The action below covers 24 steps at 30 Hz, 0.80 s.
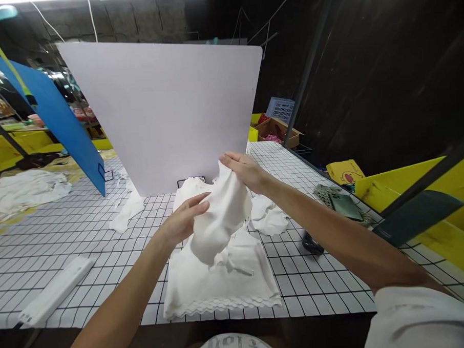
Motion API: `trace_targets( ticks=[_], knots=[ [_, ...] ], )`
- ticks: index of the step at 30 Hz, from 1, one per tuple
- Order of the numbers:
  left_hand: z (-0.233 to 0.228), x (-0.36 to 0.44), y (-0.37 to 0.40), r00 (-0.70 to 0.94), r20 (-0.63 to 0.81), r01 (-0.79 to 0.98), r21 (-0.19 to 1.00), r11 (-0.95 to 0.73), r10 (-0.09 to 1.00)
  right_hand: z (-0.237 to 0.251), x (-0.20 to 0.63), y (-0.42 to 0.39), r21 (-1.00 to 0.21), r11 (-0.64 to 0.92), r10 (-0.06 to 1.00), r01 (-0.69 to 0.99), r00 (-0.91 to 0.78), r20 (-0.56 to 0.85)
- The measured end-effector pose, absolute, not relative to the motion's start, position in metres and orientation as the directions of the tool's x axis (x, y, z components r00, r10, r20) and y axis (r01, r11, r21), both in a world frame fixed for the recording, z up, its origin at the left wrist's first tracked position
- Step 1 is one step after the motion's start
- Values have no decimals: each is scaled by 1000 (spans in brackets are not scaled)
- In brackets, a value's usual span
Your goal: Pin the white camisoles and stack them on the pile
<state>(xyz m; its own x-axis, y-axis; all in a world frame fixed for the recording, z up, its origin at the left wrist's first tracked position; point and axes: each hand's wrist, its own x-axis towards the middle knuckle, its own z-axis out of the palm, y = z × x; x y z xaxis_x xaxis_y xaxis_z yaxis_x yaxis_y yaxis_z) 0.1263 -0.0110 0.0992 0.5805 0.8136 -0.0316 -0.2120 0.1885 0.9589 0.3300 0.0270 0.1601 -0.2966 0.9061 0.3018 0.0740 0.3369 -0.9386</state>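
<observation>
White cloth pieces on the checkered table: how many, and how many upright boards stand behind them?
White cloth pieces: 5 (held piece, stack, one at right, one at left, heap far left)
Boards: 2 (white, blue)
Total: 7

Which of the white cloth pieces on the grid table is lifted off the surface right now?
The white cloth gripped by both the left hand and right hand. The piece by the blue board and the one right of it lie flat.

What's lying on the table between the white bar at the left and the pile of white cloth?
Nothing: in the head view, only bare grid-patterned table lies between the white bar and the cloth pile.
</observation>
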Motion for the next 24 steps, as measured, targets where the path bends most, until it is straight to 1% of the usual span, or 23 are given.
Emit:
trace_targets(
  ticks=[2,4,6,8,11,13,16,17,18,20,22,24],
  knots=[
    [103,132,-8,601,18,-216,966,141,799,162,322,23,-919,379,875,106,-363,319],
    [109,136,-7,535,90,-249,967,55,840,166,322,19,-911,392,849,129,-432,305],
    [117,134,-6,437,141,-268,963,-21,888,169,330,18,-914,371,835,162,-489,252],
    [125,128,-4,372,155,-255,965,-60,915,172,342,18,-920,329,832,210,-526,178],
    [133,119,-2,344,175,-222,970,-101,922,172,357,22,-928,266,809,262,-584,67],
    [138,117,-1,342,206,-191,971,-146,917,171,358,25,-950,248,767,191,-638,71],
    [147,120,2,360,236,-113,971,-209,903,169,347,27,-983,186,699,3,-704,130],
    [150,120,3,365,240,-84,971,-225,900,169,343,27,-987,162,682,-11,-722,120],
    [154,119,4,369,241,-56,970,-237,897,170,339,28,-988,154,668,7,-738,99],
    [162,112,7,397,221,7,970,-243,891,174,336,28,-979,189,666,70,-742,75],
    [169,99,11,479,142,97,972,-213,866,180,340,29,-969,238,712,69,-690,126],
    [172,84,14,563,26,195,967,-164,826,187,349,30,-970,242,776,30,-606,175]
  ],
)
